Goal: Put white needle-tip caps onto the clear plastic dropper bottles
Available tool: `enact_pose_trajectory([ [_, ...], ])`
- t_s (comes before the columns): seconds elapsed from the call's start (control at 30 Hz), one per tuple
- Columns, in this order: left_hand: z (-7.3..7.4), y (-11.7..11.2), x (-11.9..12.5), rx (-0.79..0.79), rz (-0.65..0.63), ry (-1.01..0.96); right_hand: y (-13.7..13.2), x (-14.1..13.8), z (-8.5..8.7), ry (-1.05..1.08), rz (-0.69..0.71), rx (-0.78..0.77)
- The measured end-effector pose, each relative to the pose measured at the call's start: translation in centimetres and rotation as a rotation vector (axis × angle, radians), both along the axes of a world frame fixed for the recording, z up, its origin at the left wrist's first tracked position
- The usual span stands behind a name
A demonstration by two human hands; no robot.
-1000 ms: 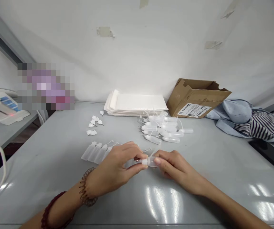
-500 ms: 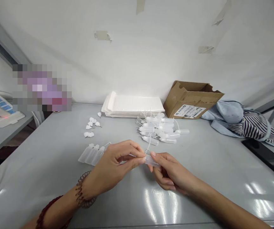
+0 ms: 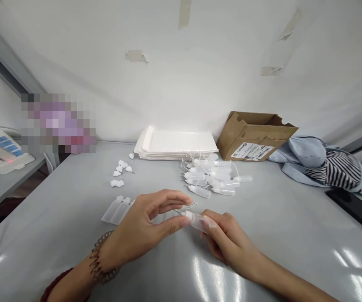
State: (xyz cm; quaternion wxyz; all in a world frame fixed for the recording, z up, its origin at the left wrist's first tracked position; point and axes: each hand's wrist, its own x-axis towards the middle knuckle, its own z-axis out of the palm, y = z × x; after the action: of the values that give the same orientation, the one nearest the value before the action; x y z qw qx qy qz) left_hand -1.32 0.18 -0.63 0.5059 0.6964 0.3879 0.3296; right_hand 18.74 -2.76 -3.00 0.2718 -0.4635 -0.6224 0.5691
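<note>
On the grey counter [image 3: 272, 235], below a loose pile of clear bottles [image 3: 211, 178] at upper centre, the right hand [image 3: 228, 239] pinches a needle-tip bottle [image 3: 198, 222] at lower centre, seemingly to steady it, while the left hand [image 3: 140, 230] stays parted beside its white collar [image 3: 187, 215].

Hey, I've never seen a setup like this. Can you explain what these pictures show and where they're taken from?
There's no machine here, just a person's two bare hands, seen from a camera worn on their head and looking forward and down. The right hand holds a small translucent plastic bottle, and the left hand is right at its white tip. On the grey table lie a heap of needle-tip bottles, small white tips and a few clear bottles. Behind them are a stack of white trays and a cardboard box.
</note>
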Motion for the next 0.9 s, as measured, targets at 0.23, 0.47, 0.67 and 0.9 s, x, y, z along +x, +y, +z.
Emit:
enact_pose_trajectory([
  [0.23, 0.4, -0.1, 0.3, -0.009, -0.053, 0.131, -0.4, -0.1, 0.0, -0.19, 0.035, 0.23],
  [0.47, -0.2, -0.5, 0.0, 0.304, -0.071, 0.138, -0.1, 0.0, 0.1, 0.125, 0.067, -0.196],
  [0.67, 0.2, -0.4, -0.2, 0.268, -0.098, 0.198, -0.1, 0.3, -0.1, -0.324, 0.056, 0.73],
  [0.9, -0.1, -0.8, 0.5, 0.235, -0.078, 0.36, 0.2, 0.2, -1.4, -0.653, -0.043, 1.411],
])
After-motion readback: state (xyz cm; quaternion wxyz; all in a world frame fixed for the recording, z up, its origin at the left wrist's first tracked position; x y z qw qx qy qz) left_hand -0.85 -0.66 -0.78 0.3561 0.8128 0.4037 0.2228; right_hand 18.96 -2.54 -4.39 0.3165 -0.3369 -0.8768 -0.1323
